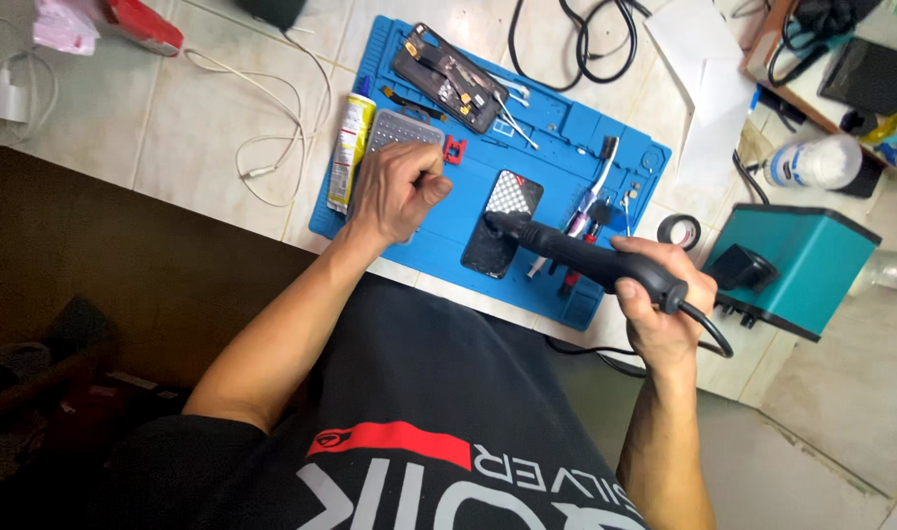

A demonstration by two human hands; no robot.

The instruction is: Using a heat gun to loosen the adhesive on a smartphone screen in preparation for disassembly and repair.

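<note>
There is only one view, from a camera on the person's head. It looks steeply down and a little forward, over the person's black shirt [419,393] and both forearms. It is close to the blue work mat [527,157] on the tiled floor [203,108], which fills the upper middle. The teal box [802,265] stands at the right edge.

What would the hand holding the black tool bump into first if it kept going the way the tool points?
Most likely the dark phone on the blue mat. The right hand aims the black tool up-left, and its tip already sits over or on the phone; depth is unclear. Farther along is the left hand.
</note>
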